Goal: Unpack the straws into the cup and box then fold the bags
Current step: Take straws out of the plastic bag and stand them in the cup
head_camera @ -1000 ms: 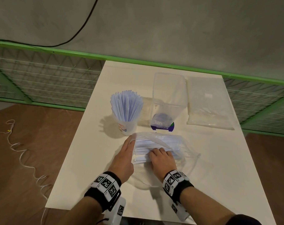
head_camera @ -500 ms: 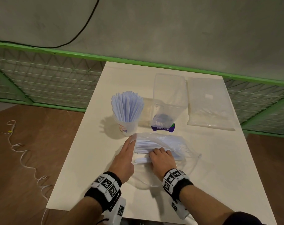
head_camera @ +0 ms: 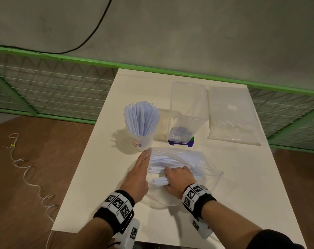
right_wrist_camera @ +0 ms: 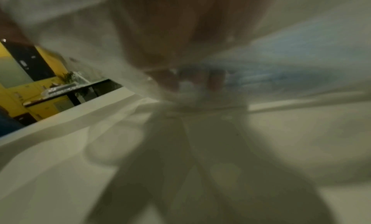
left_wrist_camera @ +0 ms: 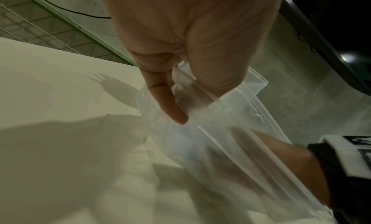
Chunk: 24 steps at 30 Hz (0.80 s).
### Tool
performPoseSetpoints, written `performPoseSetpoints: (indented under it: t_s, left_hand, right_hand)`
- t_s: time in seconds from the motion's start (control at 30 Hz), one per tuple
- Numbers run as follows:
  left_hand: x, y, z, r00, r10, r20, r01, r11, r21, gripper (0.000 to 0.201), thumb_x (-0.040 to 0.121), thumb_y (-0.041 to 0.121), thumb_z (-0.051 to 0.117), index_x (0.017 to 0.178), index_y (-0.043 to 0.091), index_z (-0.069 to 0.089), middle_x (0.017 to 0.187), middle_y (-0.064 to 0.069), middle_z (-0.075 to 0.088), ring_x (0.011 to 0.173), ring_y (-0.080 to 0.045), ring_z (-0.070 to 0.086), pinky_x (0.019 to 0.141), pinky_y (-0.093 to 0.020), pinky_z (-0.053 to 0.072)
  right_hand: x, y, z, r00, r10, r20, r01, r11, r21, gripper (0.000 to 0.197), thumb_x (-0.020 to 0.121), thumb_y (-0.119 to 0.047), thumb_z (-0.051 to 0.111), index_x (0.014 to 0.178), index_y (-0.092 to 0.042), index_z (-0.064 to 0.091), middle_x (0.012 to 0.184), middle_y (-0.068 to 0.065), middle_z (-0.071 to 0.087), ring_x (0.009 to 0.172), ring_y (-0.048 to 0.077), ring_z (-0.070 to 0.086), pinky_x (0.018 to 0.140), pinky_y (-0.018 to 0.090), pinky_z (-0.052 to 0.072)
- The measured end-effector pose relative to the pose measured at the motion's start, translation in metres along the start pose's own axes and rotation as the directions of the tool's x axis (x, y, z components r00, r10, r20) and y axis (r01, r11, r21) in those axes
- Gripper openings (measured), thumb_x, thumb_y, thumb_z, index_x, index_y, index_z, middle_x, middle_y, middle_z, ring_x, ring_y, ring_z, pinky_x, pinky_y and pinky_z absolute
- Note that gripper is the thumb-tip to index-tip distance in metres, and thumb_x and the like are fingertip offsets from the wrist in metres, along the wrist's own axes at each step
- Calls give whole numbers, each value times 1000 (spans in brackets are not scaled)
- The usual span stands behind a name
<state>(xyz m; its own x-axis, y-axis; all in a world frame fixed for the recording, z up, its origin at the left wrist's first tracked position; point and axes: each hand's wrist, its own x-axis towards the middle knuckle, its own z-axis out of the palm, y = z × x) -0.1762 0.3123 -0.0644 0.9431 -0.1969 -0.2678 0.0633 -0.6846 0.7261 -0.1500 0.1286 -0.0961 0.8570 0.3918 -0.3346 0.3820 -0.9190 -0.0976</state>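
A person's left hand (head_camera: 137,178) pinches the upper lip of a clear zip bag (head_camera: 203,159) between thumb and fingers, holding the mouth open, w/ the thin film and zip strip visible in the pinch in the left wrist view. Just to its right, the right hand (head_camera: 177,178) reaches inside the mouth, fingers curled around a small bundle of pale blue straws (head_camera: 159,181); the right wrist view is too blurred to confirm the grip. More straws lie loose in the bag beyond the right hand's knuckles.

Ahead of the left fingertips stands the cup (head_camera: 141,141), already packed w/ upright straws. Ahead of the right hand sits the clear box (head_camera: 188,105), seemingly w/o straws, and further right of it a second bag (head_camera: 231,114) lies flat on the white table (head_camera: 242,186), apparently emptied but not yet folded.

Judging by looks, the straws are light, smooth and springy: a loose bundle will likely fan or slip, so gripping approx. mid-length w/ the whole hand wrapped round seems safest. The bag is limp, slick film; the stiffer zip edge looks like the best place to hold it, both now and for folding later.
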Motion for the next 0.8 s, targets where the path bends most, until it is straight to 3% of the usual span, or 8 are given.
performPoseSetpoints:
  t_s: [0.1,0.17,0.23,0.27,0.33,0.4,0.53,0.8]
  left_hand:
    - [1,-4,0,1000,-1,-5,1,1000,6,106,72,-21,39,158,31,7,162,24,-1,138,-10,40,91,-15,39]
    - [2,-5,0,1000,-4,-13,4,1000,5,106,72,-22,39,159,31,8,163,24,1,137,-12,42,89,-13,36]
    - [3,-6,0,1000,-7,-22,7,1000,-1,106,72,-21,40,159,32,8,163,22,2,138,-13,41,91,-14,37]
    - [4,-6,1,1000,-3,-25,3,1000,-4,106,72,-21,40,159,32,8,164,21,3,139,-13,41,93,-14,37]
    - [5,-8,2,1000,8,-29,-8,1000,-5,107,72,-21,41,159,31,9,164,21,3,139,-13,41,95,-16,39]
    - [6,-8,2,1000,14,-27,-14,1000,-3,107,72,-22,41,158,32,8,164,21,2,141,-12,39,97,-16,39]
    - [6,-6,2,999,23,-24,-23,1000,-10,108,73,-22,41,158,34,5,163,22,0,145,-8,30,103,-16,36]
    - [6,-8,3,1000,11,-14,-11,1000,-7,108,72,-22,42,159,32,7,164,22,1,143,-11,36,104,-21,41]
  right_hand:
    - [-5,5,-17,995,33,-96,-15,984,176,17,88,-33,51,97,-21,59,96,4,70,93,29,63,84,34,41]
    - [-11,6,-29,968,81,-238,29,904,425,19,87,-30,57,74,-17,57,72,6,62,72,27,57,68,33,41]
    - [-20,2,-39,920,220,-324,59,740,670,36,87,-28,62,62,-6,48,60,11,50,60,24,46,61,33,39]
    - [-24,-1,-44,906,298,-301,47,636,770,40,87,-30,65,62,-2,51,61,13,52,61,24,48,63,32,41]
    - [-31,-8,-49,900,385,-205,14,444,896,33,86,-29,71,66,-4,62,70,9,64,68,18,59,66,23,45]
    - [-35,-13,-48,902,401,-163,24,331,943,17,81,-18,77,70,-9,67,78,1,68,75,11,64,69,14,47]
    - [-34,-12,-43,895,421,-145,-28,379,925,14,73,-17,78,77,-10,66,80,-6,66,76,4,63,67,9,45]
    - [-34,-4,-59,941,262,-216,-1,638,770,11,76,-22,74,67,-20,68,70,-6,66,69,6,63,69,24,51]
